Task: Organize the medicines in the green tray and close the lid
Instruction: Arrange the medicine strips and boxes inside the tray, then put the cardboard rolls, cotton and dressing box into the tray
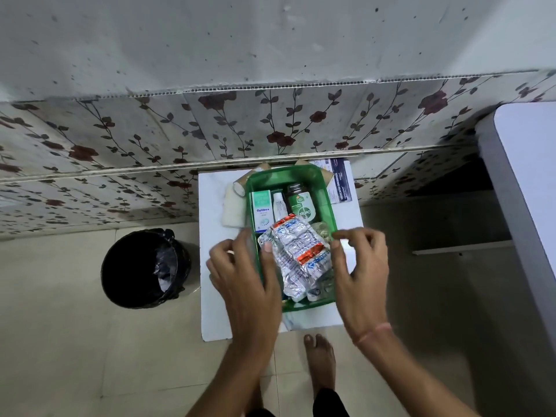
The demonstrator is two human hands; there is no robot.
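The green tray (326,200) stands on a small white table (216,311). Its far part holds an Optibex box (262,210), a white tube (279,206) and a dark Dettol bottle (302,206). A heap of silver blister strips (298,254) with red bands fills the near part. My left hand (240,272) grips the tray's left wall, with the thumb inside by the strips and the fingers outside. My right hand (359,260) is at the right rim with fingers curled and apart, and its thumb tip touches the rim. No lid can be made out.
A white gauze pad (233,212) and a tape roll (239,188) lie left of the tray. A dressings box (338,182) sits at its far right. A black bin (144,269) stands on the floor to the left and a white tabletop (529,182) to the right. My bare foot (320,359) is below the table.
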